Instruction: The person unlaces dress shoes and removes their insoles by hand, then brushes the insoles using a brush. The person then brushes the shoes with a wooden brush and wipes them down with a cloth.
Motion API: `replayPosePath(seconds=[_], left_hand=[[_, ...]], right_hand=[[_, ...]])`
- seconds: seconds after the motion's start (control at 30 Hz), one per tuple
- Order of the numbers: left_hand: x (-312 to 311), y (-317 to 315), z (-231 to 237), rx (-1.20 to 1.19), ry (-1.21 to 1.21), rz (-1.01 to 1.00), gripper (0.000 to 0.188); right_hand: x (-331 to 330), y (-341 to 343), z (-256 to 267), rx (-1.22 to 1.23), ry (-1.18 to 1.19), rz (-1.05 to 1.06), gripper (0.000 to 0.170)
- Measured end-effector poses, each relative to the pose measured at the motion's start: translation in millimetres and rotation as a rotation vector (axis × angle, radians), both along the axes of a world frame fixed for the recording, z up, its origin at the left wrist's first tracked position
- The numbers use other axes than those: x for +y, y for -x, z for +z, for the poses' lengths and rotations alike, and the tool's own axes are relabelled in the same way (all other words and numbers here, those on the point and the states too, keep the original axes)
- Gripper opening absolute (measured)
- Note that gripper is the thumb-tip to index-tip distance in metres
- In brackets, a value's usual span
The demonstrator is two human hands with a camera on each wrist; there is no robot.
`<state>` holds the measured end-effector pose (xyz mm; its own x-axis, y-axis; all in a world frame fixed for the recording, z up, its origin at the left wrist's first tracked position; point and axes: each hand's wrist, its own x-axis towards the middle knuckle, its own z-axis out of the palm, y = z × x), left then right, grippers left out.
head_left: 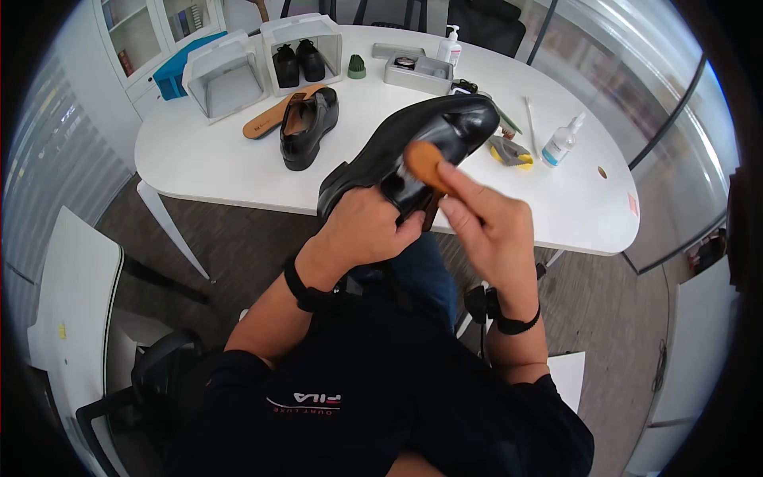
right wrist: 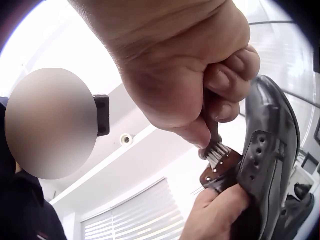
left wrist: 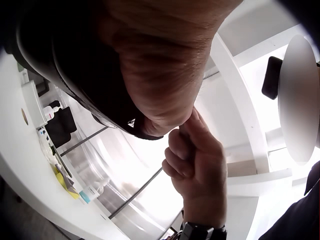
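A black leather lace-up shoe, its laces out and eyelets bare, is held up above the table edge. My left hand grips it at the opening, thumb on the black leather tongue beside the brown-lined eyelet flap. My right hand pinches a small brush with a wooden handle. In the right wrist view its pale bristles are right at that flap. The left wrist view shows the right hand's curled fingers close to the left hand; the brush is mostly hidden there.
On the white table, the other black shoe stands by a wooden-backed brush. Behind are clear boxes, one with black shoes, a green brush and a metal tin. A spray bottle and grey-yellow cloth lie right.
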<state>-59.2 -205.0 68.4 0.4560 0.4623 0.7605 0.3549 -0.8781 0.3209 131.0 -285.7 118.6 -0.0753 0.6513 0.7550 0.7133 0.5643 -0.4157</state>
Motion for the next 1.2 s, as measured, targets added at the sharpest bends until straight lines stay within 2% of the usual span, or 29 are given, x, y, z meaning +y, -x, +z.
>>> replayPosePath(seconds=[0.07,0.13,0.17,0.2,0.27,0.33,0.37,0.4,0.43,0.47,0.53,0.6,0.67,0.73,0.8,0.93,1.03,1.07,1.13,1.17,1.2], left_hand=[[2,3,-2,0.045,-0.027,-0.006,0.018],[0,5,1,0.018,0.056,-0.036,0.017],[-1,4,4,-0.029,0.100,-0.070,0.016],[-2,4,3,-0.029,0.103,-0.070,0.016],[0,2,2,-0.030,0.046,-0.116,0.026],[2,-1,-1,-0.063,0.064,-0.162,0.028],[2,-1,-2,-0.096,0.085,-0.204,0.030],[2,-1,-3,-0.128,0.108,-0.247,0.032],[2,5,2,-0.111,0.257,-0.287,0.034],[3,5,7,-0.117,0.259,-0.283,0.034],[5,6,14,-0.194,0.311,-0.377,0.033],[8,7,12,-0.160,0.294,-0.355,0.032],[7,7,9,-0.090,0.356,-0.352,0.030],[-1,6,6,-0.024,0.362,-0.313,0.029],[-4,0,0,0.030,0.198,-0.233,0.030],[-4,3,-1,0.092,0.217,-0.203,0.025],[-3,4,1,0.156,0.263,-0.116,0.026],[-2,3,0,0.161,0.266,-0.120,0.026],[0,2,-1,0.146,0.271,-0.184,0.024],[0,2,-2,0.143,0.220,-0.149,0.024],[-2,2,-1,0.147,0.222,-0.154,0.024]], right_hand=[[-4,0,-1,-0.099,0.037,0.133,0.038],[-7,-2,1,-0.131,0.093,0.113,0.039],[-3,-5,2,-0.145,0.046,0.043,0.039],[0,-8,3,-0.161,-0.003,-0.027,0.039],[3,-6,4,-0.154,0.001,-0.029,0.039],[2,1,9,-0.251,-0.013,-0.082,0.038],[5,-2,6,-0.250,-0.014,-0.081,0.038],[10,-8,0,-0.148,-0.004,0.065,0.038],[13,-12,-3,-0.047,0.007,0.211,0.038],[10,-14,-3,-0.052,0.010,0.216,0.038],[1,-15,-1,-0.071,0.030,0.044,0.039],[5,-21,-7,-0.006,-0.012,0.124,0.039],[-2,-23,0,-0.082,0.096,0.275,0.038],[-4,-18,6,-0.155,0.105,0.183,0.036],[2,-15,9,-0.143,0.066,0.123,0.035],[4,-10,9,-0.156,0.072,0.027,0.035],[-2,0,8,-0.148,0.105,0.057,0.038],[-3,0,8,-0.144,0.108,0.053,0.038],[-6,0,8,-0.202,0.220,0.186,0.038],[-2,-1,5,-0.186,0.128,0.154,0.035],[2,-4,4,-0.181,0.130,0.150,0.035]])
